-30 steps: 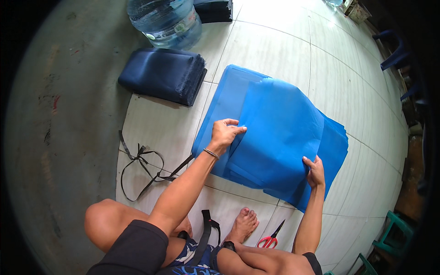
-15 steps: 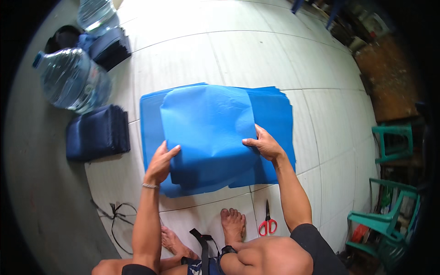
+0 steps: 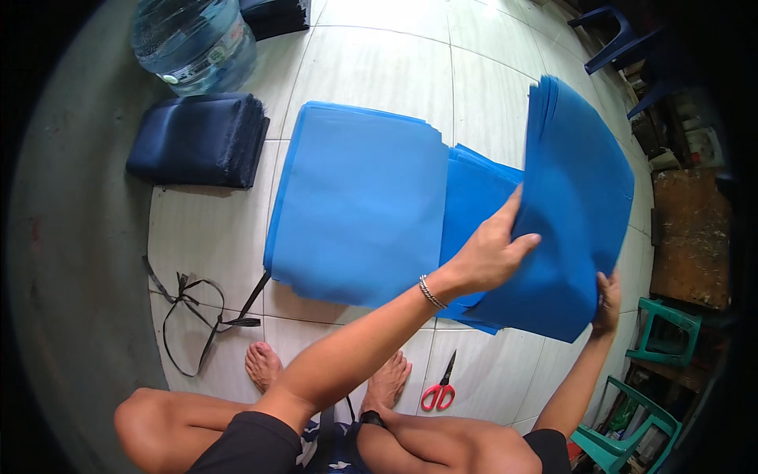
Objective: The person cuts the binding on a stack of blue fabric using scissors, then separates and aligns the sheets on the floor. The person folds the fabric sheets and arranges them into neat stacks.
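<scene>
A bundle of thin blue sheets is raised and tilted at the right. My left hand has its left edge, thumb in front and fingers partly hidden. My right hand grips the bundle's lower right edge, with most of its fingers behind the sheets. Flat on the floor to the left lies a lighter blue stack of sheets. Between the two, more darker blue sheets are partly covered by my left forearm and the raised bundle.
Red-handled scissors lie by my foot. Black strips lie looped on the tiled floor at left. Beyond them sit a dark folded stack and a large clear water bottle. Green plastic stools stand at right.
Both hands have moved right, from a light blue sheet over the pile to a raised darker bundle. The light blue sheet now lies flat on the left stack. The view has shifted too.
</scene>
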A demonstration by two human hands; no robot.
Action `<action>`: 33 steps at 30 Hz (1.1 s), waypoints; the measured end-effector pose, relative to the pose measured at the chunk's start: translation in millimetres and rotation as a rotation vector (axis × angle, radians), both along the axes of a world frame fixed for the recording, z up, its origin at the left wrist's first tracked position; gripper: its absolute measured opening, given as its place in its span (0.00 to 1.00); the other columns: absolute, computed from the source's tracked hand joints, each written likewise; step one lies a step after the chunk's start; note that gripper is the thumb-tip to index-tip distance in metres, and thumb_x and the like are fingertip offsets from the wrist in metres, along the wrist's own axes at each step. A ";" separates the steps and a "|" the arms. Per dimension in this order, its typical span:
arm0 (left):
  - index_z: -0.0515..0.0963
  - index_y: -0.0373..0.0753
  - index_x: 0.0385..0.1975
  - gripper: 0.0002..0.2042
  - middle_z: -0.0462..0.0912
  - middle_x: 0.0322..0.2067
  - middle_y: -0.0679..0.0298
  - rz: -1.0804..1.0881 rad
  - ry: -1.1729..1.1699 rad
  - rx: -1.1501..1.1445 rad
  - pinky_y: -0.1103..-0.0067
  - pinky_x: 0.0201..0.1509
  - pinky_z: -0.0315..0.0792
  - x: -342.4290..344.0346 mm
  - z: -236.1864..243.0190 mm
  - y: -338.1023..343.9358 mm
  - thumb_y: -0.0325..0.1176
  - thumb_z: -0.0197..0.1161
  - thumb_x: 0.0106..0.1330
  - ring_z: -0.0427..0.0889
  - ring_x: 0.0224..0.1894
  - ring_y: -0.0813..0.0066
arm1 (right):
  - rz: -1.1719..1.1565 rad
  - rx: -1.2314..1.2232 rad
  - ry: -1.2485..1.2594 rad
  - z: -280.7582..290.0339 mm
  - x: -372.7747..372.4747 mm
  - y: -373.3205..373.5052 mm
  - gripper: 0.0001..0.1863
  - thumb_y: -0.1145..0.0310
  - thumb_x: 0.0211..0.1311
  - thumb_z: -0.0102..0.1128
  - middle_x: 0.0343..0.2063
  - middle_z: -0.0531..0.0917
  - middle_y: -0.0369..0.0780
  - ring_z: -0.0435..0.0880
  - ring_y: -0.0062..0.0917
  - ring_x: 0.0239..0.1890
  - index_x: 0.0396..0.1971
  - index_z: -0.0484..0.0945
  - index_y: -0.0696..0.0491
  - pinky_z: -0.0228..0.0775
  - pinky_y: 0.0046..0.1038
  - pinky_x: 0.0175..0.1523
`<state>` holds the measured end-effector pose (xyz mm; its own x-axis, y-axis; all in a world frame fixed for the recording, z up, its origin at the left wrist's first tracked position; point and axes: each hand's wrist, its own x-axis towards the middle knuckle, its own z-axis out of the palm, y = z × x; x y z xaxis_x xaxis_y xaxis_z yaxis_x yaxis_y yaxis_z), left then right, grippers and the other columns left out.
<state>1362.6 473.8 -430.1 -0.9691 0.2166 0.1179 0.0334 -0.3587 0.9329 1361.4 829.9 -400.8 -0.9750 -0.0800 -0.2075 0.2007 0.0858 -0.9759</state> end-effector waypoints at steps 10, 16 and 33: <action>0.42 0.25 0.72 0.42 0.57 0.68 0.36 -0.018 -0.719 -0.653 0.62 0.71 0.61 45.4 -111.9 46.9 0.39 0.58 0.65 0.64 0.68 0.41 | -0.019 0.307 -0.496 -179.6 14.5 7.1 0.35 0.60 0.65 0.66 0.56 0.77 0.46 0.77 0.29 0.57 0.66 0.64 0.60 0.70 0.33 0.62; 0.45 0.29 0.74 0.41 0.62 0.68 0.38 -0.146 -0.779 -0.469 0.69 0.70 0.63 54.6 -121.1 24.5 0.34 0.61 0.66 0.67 0.68 0.51 | 0.152 -0.001 -0.576 -129.1 12.2 23.0 0.44 0.61 0.63 0.67 0.62 0.73 0.46 0.76 0.33 0.61 0.73 0.53 0.55 0.69 0.35 0.66; 0.56 0.34 0.67 0.30 0.79 0.46 0.35 0.194 -0.654 -0.927 0.53 0.54 0.72 87.0 -122.1 61.4 0.22 0.53 0.62 0.79 0.48 0.35 | -0.005 0.255 -0.338 -195.3 60.3 -0.6 0.30 0.73 0.54 0.62 0.51 0.80 0.47 0.79 0.33 0.55 0.60 0.70 0.59 0.73 0.34 0.56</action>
<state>1449.6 535.1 -552.2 -0.8126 -0.2022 -0.5467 -0.5750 0.4322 0.6947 1421.7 829.3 -596.1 -0.8487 0.0200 -0.5286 0.5072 0.3142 -0.8025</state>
